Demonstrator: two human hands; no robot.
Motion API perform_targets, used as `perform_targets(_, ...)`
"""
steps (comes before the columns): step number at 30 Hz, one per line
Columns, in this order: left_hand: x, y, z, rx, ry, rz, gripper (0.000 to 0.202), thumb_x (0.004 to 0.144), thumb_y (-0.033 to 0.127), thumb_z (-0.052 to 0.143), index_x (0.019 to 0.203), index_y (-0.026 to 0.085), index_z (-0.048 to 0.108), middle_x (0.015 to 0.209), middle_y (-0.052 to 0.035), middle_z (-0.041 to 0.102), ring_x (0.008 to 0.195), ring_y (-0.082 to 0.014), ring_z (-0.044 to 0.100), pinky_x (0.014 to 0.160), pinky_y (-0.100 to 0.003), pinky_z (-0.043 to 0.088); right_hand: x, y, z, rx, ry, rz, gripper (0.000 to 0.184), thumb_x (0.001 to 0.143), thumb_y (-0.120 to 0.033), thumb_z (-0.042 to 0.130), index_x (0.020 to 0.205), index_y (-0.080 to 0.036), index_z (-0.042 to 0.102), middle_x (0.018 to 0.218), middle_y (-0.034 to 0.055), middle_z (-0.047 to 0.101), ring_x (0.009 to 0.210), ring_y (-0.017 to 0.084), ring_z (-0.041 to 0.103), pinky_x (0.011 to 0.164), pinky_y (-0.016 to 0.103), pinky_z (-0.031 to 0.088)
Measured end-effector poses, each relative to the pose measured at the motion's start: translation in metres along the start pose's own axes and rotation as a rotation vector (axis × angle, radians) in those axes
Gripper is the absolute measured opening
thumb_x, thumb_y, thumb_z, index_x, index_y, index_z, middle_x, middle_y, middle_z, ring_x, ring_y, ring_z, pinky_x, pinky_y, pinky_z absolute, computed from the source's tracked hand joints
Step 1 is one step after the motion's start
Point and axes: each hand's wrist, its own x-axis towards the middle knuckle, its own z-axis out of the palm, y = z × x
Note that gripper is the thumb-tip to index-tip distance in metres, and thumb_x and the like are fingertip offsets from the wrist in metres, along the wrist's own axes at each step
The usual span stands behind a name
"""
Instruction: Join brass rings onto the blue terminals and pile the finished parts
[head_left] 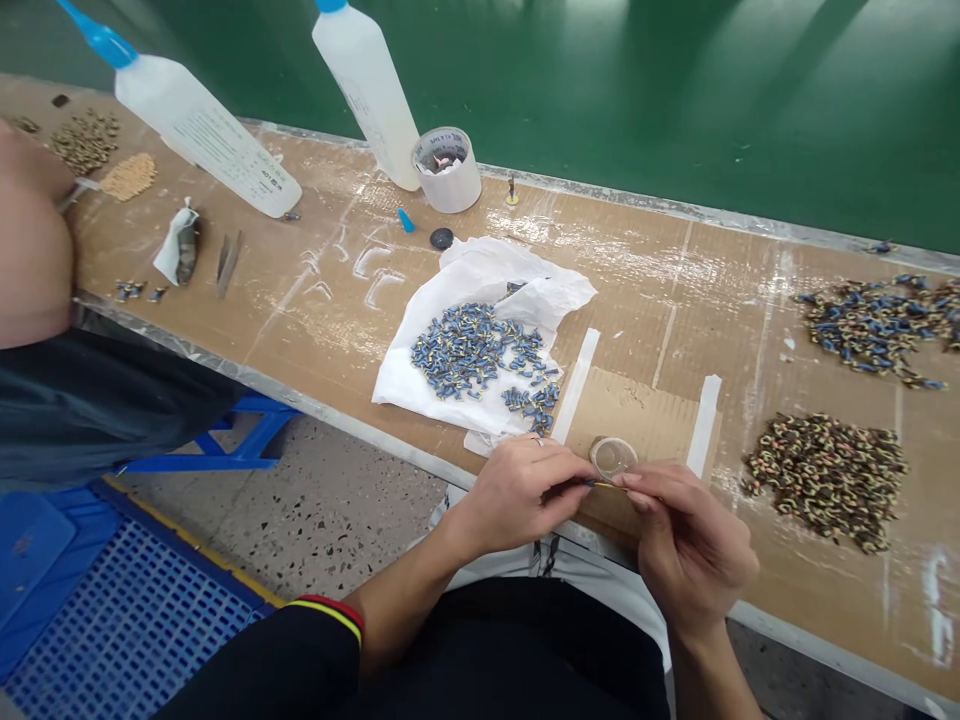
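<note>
My left hand [529,490] is closed in a pinch on a small blue-and-yellow piece [596,483] just above the front edge of the workbench. Opposite it, my right hand [690,535] pinches the yellow end of what looks like the same piece; the fingertips hide most of it. Right behind the fingertips stands a small round clear cup [613,456]. Beyond my left hand, a white sheet [401,375] carries a heap of small blue-and-yellow parts [457,350]. To the right of my right hand lies a pile of small dark-and-yellow parts [829,480].
Another mixed pile [870,325] lies at the back right. A white bottle [217,140], a second bottle [367,90] and a tape roll [448,175] stand along the back. Tweezers [229,265] lie at left, near another person's arm [34,240].
</note>
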Motion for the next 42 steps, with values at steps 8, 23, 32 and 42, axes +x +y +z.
perform_targets(8, 0.000, 0.001, -0.001, 0.004, 0.003, 0.000, 0.014, 0.093, 0.020, 0.053, 0.097, 0.016, 0.066, 0.090, -0.0033, 0.074, 0.080, -0.0141, 0.067, 0.069, -0.027, 0.043, 0.001, 0.000, 0.001, 0.010, -0.001, -0.027, 0.026, 0.083, -0.001, 0.061, 0.096, -0.021, 0.071, 0.084, 0.0038, 0.071, 0.078, 0.020, 0.067, 0.070, 0.037, 0.053)
perform_targets(23, 0.000, 0.002, -0.008, -0.069, 0.049, -0.051, 0.014, 0.092, 0.016, 0.057, 0.100, 0.019, 0.067, 0.087, -0.0021, 0.073, 0.076, -0.0134, 0.065, 0.070, -0.025, 0.046, 0.007, 0.000, 0.005, -0.218, 0.000, 0.101, 0.023, 0.088, -0.011, 0.060, 0.104, -0.025, 0.069, 0.111, 0.0088, 0.062, 0.101, 0.022, 0.063, 0.080, 0.037, 0.056)
perform_targets(32, 0.000, -0.005, -0.008, -0.066, 0.082, -0.020, 0.021, 0.088, 0.011, 0.062, 0.106, 0.022, 0.066, 0.094, 0.0002, 0.073, 0.085, -0.0125, 0.066, 0.077, -0.025, 0.048, -0.007, 0.009, -0.064, -0.644, 0.192, 0.179, 0.014, 0.089, -0.018, 0.061, 0.102, -0.020, 0.068, 0.097, 0.0063, 0.067, 0.088, 0.019, 0.064, 0.074, 0.032, 0.052)
perform_targets(42, -0.001, -0.005, -0.008, -0.112, 0.112, 0.003, 0.022, 0.087, 0.009, 0.062, 0.105, 0.021, 0.066, 0.090, -0.0021, 0.073, 0.081, -0.0135, 0.065, 0.074, -0.026, 0.049, -0.010, 0.024, -0.080, -0.902, 0.074, 0.174, 0.022, 0.095, -0.026, 0.055, 0.109, -0.024, 0.071, 0.098, 0.0057, 0.065, 0.087, 0.019, 0.064, 0.076, 0.032, 0.049)
